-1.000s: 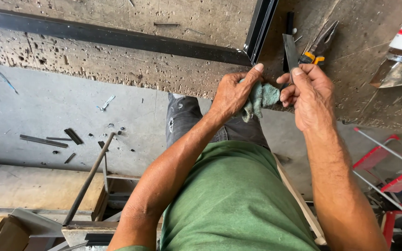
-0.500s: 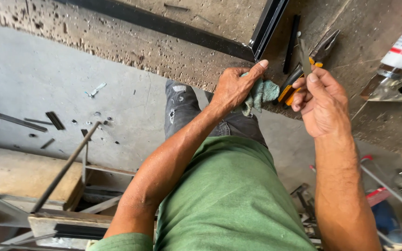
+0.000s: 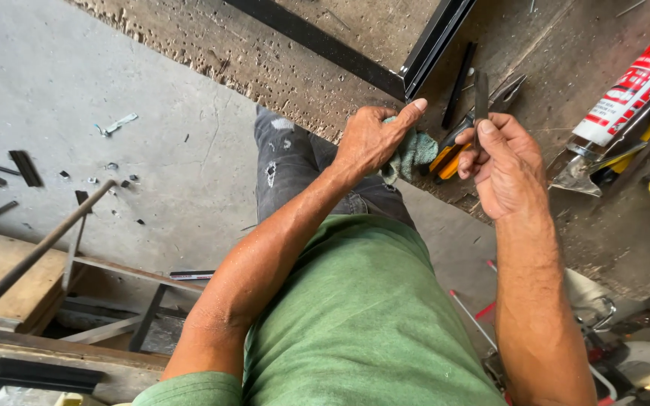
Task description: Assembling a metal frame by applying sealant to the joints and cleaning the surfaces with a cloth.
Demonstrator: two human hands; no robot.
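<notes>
Overhead, from the single head view: the left hand (image 3: 370,139) is closed on a green rag (image 3: 413,154), thumb stretched out over it, at the near edge of a pitted, scarred workbench (image 3: 325,26). The right hand (image 3: 502,162) pinches a short dark metal strip (image 3: 481,96) upright between thumb and fingers; the two hands sit near each other but do not touch. Orange-handled pliers (image 3: 449,154) lie on the bench between them, just under the right fingers; whether those fingers also press on the handles cannot be told. A black metal frame (image 3: 426,45) lies across the bench behind the hands, and a loose black bar (image 3: 460,83) rests beside it. A sealant tube (image 3: 633,83) in its caulking gun lies at the right. Metal offcuts (image 3: 24,167) lie scattered on the concrete floor (image 3: 114,68). Risk, in my judgement: the strip is gripped by fingertips only, so a hard wipe with the rag could twist it loose to the floor, and a raw edge could nick the bare fingers.
</notes>
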